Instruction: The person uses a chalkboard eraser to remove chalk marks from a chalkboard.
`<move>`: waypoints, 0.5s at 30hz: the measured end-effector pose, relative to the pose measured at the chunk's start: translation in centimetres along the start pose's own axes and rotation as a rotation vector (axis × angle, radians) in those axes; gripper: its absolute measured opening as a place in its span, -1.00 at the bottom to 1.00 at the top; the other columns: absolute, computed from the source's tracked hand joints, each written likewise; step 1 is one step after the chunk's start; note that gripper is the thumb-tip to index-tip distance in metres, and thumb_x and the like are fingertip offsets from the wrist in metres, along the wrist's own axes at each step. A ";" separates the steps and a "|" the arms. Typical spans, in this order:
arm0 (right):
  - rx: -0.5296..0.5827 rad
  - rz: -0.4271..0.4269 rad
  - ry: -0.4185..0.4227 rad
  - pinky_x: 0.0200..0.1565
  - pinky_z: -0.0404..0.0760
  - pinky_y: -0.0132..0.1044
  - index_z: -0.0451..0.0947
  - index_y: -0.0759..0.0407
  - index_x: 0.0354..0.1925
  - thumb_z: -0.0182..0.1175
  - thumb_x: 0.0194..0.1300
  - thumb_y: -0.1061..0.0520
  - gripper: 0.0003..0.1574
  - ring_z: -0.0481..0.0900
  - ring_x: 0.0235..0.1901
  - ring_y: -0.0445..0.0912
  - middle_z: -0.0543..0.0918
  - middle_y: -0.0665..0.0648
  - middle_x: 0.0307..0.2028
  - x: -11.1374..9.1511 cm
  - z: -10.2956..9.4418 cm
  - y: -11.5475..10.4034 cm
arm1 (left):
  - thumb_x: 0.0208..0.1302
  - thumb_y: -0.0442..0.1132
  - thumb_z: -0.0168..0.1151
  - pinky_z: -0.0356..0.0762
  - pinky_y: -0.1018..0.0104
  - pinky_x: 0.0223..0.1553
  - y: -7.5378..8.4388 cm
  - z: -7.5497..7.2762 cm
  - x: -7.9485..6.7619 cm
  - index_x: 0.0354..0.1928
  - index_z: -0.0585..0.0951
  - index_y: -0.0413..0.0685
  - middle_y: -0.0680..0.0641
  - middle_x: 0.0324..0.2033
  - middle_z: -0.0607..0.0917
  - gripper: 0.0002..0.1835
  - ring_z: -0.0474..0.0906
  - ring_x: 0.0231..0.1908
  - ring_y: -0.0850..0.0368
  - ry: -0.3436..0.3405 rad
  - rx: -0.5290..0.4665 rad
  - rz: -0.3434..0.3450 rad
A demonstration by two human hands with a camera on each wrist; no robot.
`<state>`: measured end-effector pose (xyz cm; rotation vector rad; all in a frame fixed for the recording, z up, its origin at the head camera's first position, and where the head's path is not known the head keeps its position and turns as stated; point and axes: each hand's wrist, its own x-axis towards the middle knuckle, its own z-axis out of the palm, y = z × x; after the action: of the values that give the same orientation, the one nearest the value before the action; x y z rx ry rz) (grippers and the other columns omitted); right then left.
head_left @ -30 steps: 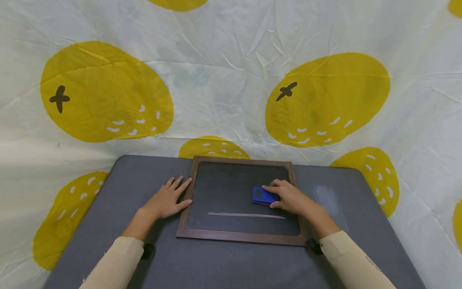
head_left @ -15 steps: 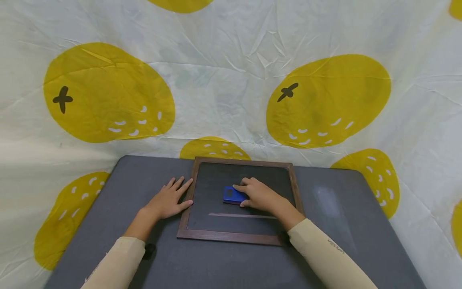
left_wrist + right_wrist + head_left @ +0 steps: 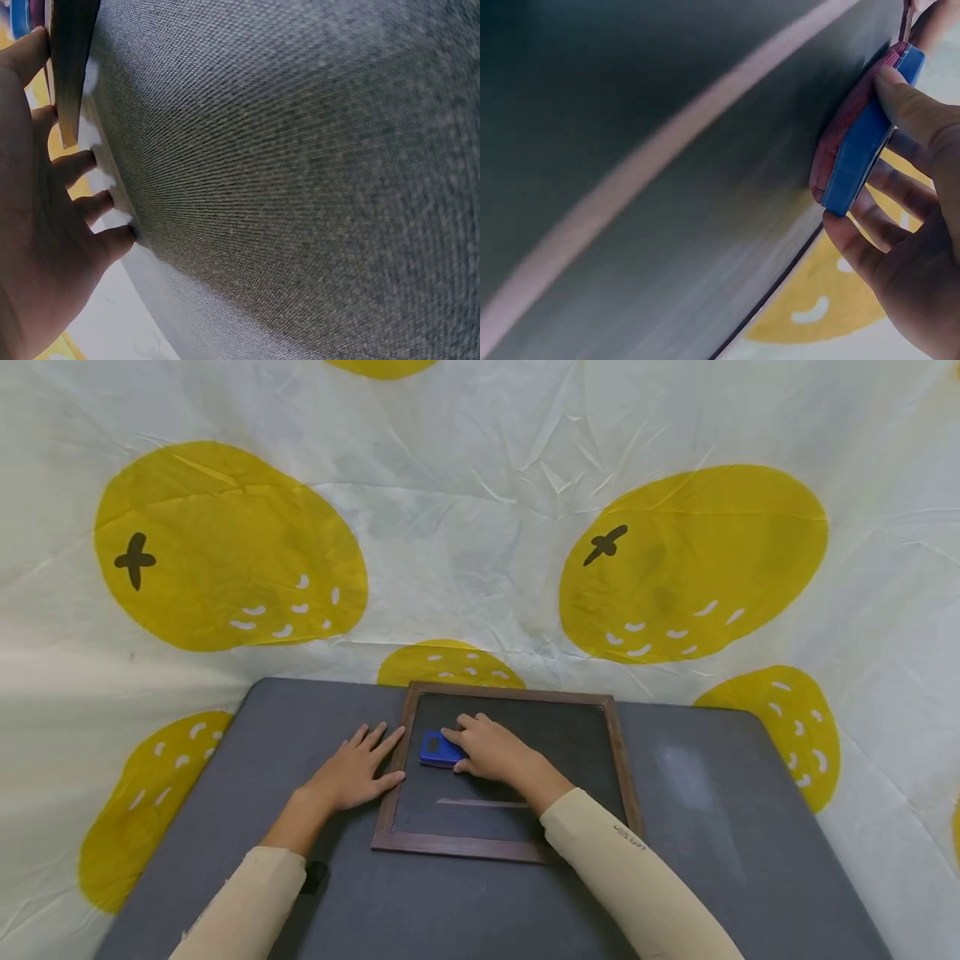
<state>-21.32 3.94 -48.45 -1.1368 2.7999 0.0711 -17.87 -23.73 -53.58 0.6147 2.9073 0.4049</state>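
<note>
A blackboard [image 3: 525, 718] in a brown wooden frame lies on the table. My right hand [image 3: 491, 750] grips a blue board eraser [image 3: 437, 749] near the board's left side, thumb on one edge and fingers on the other. In the right wrist view the pink felt underside of the eraser [image 3: 855, 124] faces the board's surface. A pale chalk line [image 3: 480, 802] runs across the lower board, its right part hidden behind my right forearm. My left hand [image 3: 347, 774] is spread flat on the table, with thumb and index fingertip at the frame's left edge [image 3: 71, 75].
The dark grey table [image 3: 465, 910] extends around the board on all sides. A whitish smudge [image 3: 686, 777] marks its right part. Behind hangs a white cloth [image 3: 465, 560] with yellow fruit prints, close to the table's far edge.
My right hand has slid the eraser leftward over the board, from its right part to near the left frame side. My left hand has stayed at the frame.
</note>
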 end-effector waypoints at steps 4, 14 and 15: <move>-0.008 0.019 -0.030 0.24 0.57 -0.07 0.34 -0.01 0.54 0.31 0.41 -0.22 -0.14 0.56 0.04 0.07 0.54 0.15 0.24 1.6 -0.2 -0.1 | 0.51 0.32 0.00 0.07 -0.54 0.41 0.1 0.0 0.3 0.67 0.06 0.12 -0.32 0.60 0.11 -0.14 -0.03 0.56 -0.50 -0.012 -0.001 0.001; 0.018 0.049 -0.089 0.29 0.56 -0.08 0.32 -0.06 0.55 0.32 0.41 -0.18 -0.15 0.55 0.14 0.10 0.52 0.16 0.30 3.8 -1.2 -0.2 | 0.51 0.32 0.01 0.07 -0.54 0.41 -0.2 0.2 0.4 0.67 0.06 0.14 -0.31 0.60 0.12 -0.14 -0.04 0.56 -0.49 -0.006 -0.005 -0.006; 0.023 0.048 -0.090 0.30 0.56 -0.07 0.32 -0.06 0.55 0.32 0.41 -0.17 -0.15 0.55 0.15 0.11 0.52 0.16 0.30 3.9 -1.3 -0.3 | 0.51 0.32 0.01 0.06 -0.54 0.41 -0.3 0.2 0.4 0.67 0.05 0.14 -0.31 0.60 0.12 -0.14 -0.05 0.56 -0.49 -0.005 -0.004 -0.008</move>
<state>-24.04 0.93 -47.66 -1.0344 2.7425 0.0922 -18.30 -23.81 -53.89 0.6019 2.9022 0.4071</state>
